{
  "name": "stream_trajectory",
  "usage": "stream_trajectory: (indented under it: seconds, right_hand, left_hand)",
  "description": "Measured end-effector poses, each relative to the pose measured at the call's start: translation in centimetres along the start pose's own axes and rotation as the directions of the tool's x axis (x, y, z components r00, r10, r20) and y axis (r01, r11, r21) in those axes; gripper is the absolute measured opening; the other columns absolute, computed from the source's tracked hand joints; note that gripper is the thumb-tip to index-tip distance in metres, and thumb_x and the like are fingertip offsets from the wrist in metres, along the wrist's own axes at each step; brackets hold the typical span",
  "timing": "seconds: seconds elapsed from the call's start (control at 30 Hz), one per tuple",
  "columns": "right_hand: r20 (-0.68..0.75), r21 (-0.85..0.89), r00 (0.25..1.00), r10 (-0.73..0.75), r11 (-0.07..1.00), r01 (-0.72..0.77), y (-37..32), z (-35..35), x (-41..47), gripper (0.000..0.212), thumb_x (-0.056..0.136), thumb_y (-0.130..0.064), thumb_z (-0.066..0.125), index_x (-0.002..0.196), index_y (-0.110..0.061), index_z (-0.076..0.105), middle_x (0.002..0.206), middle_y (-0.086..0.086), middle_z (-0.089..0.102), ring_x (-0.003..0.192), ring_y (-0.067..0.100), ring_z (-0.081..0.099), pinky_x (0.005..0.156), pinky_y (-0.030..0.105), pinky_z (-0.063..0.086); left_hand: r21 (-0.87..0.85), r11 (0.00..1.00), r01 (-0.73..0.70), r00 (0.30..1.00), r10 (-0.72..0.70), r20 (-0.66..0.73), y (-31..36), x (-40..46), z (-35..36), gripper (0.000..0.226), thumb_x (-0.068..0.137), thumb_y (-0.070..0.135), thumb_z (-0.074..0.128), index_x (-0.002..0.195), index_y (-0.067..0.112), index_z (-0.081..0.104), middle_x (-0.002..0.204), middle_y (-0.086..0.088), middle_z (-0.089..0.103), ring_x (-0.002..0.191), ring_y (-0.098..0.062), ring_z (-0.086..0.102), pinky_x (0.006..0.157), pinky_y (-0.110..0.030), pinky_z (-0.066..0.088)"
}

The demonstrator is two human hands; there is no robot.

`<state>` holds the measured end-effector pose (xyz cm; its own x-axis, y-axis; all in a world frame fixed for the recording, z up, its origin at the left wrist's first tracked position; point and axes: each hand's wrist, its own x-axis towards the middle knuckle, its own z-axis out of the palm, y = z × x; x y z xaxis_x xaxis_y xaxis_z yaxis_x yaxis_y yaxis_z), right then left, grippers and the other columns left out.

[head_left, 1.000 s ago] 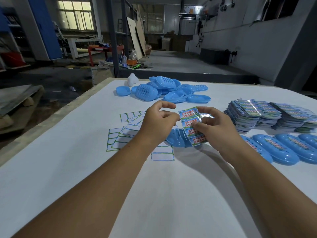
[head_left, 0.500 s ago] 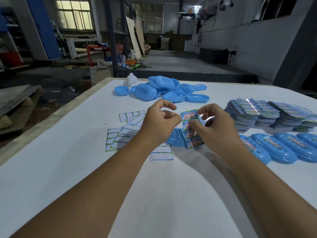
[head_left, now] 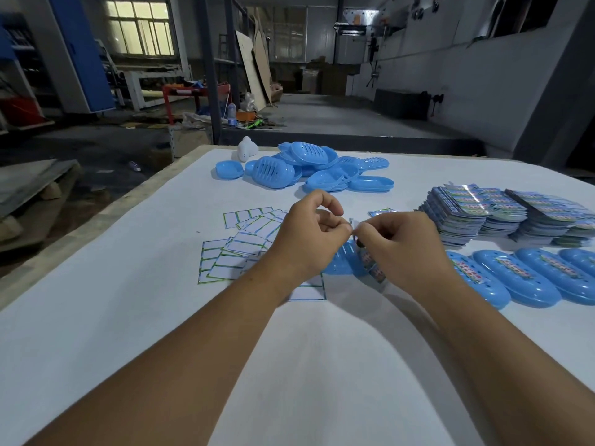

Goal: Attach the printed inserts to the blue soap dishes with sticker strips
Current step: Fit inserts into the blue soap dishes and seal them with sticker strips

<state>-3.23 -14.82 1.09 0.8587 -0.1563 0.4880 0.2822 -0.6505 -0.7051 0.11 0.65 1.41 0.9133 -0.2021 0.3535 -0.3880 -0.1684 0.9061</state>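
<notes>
A white-covered table (head_left: 128, 317) in a dim workshop was seen. A small clear sticker strip (head_left: 353, 224) was pinched between the left hand (head_left: 309, 236) and the right hand (head_left: 399, 246), above a blue oval plastic soap dish (head_left: 341, 262); a printed insert (head_left: 373, 267) was held under the right hand. Finished dishes (head_left: 521, 281) were ranged at the right.

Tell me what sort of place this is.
Probably a factory or warehouse packing bench: bare concrete floor, a heap of blue soap dishes, and stacks of printed inserts on a white table.
</notes>
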Motion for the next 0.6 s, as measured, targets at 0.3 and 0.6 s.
stream_trajectory:
  seconds: [0.3, 0.6]
  right_hand:
    - [-0.001, 0.065, 0.996, 0.089, 0.994, -0.088, 0.2, 0.0, 0.5, 0.033, 0.090, -0.021, 0.059, 0.061, -0.005, 0.060, 0.051, 0.000, 0.046, 0.052, 0.010, 0.036, 0.054, 0.029, 0.033]
    - [-0.048, 0.102, 0.974, 0.221, 0.971, -0.215, 0.8, -0.3, 1.2, 0.030, 0.090, -0.022, 0.059, 0.066, -0.008, 0.070, 0.056, -0.003, 0.065, 0.051, 0.009, 0.051, 0.052, 0.026, 0.038]
  left_hand:
    - [0.075, 0.997, 0.013, 0.996, -0.006, -0.088, -0.1, 0.4, -0.1, 0.026, 0.089, 0.013, 0.059, 0.074, 0.030, 0.071, 0.069, 0.006, 0.071, 0.066, -0.011, 0.063, 0.066, -0.037, 0.055]
    - [0.112, 0.992, 0.050, 0.991, -0.036, -0.126, -0.2, 0.4, -0.4, 0.014, 0.086, 0.019, 0.075, 0.095, 0.029, 0.074, 0.089, 0.013, 0.068, 0.078, -0.012, 0.072, 0.082, -0.037, 0.060]
